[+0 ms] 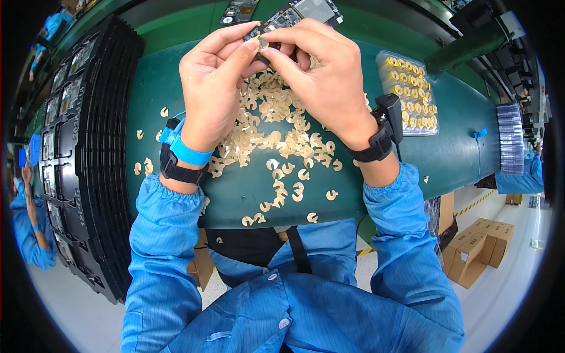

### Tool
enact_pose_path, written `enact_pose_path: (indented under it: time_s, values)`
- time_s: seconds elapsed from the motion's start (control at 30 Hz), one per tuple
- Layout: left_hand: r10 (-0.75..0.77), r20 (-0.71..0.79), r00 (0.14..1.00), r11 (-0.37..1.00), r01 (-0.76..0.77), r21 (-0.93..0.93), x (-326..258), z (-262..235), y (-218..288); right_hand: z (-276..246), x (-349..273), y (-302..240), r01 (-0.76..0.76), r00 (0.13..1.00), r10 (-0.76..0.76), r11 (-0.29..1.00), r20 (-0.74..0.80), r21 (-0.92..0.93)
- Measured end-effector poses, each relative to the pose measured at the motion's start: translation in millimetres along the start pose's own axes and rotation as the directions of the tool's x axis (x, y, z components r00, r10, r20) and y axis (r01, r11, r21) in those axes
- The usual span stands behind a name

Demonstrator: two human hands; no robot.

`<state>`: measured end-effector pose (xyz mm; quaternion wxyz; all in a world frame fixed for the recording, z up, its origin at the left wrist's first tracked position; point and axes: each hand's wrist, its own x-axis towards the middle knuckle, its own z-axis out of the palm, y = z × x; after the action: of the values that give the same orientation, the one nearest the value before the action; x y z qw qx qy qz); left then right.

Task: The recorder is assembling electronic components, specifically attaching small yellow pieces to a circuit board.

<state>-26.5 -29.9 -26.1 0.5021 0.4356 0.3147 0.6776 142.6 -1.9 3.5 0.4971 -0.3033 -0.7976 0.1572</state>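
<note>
Above the far part of the green table, my left hand [212,82] is closed around the near end of a black circuit board [303,12]. A small coin cell with a yellow rim [262,42] sits between my two thumbs, at that end of the board. My right hand [326,79] pinches at the coin cell with thumb and index finger, its other fingers curled under. The fingers partly hide the cell and the board. Below my hands lies a heap of small cream C-shaped pieces [259,138], with several scattered towards the table's near edge.
A clear tray [421,132] of yellow-rimmed coin cells stands on the right of the table [347,200]. Another circuit board [238,10] lies at the far edge. Tall stacked black trays [97,176] flank the left side. Cardboard boxes [479,247] stand on the floor, right.
</note>
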Motion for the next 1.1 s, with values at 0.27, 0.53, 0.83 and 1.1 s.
enact_pose_path:
  time_s: [0.27,0.53,0.83,1.1]
  values:
    - [0.002,0.000,1.000,1.000,-0.002,-0.022,-0.2,-0.8,-0.5,2.5,-0.6,-1.0,-0.012,1.000,0.012,1.000,-0.011,0.004]
    - [0.003,0.013,1.000,1.000,-0.003,-0.027,-0.6,-0.1,-0.5,4.0,-2.0,-1.5,-0.002,1.000,0.001,1.000,-0.026,-0.006]
    - [0.006,0.002,1.000,0.999,-0.006,0.049,-2.3,0.5,0.1,5.7,-2.5,-0.2,0.036,0.998,-0.037,0.999,-0.054,-0.033]
    - [-0.005,0.013,1.000,1.000,0.005,0.008,-4.6,-0.8,-2.9,8.1,-5.0,0.3,0.063,0.996,-0.067,0.996,-0.064,-0.069]
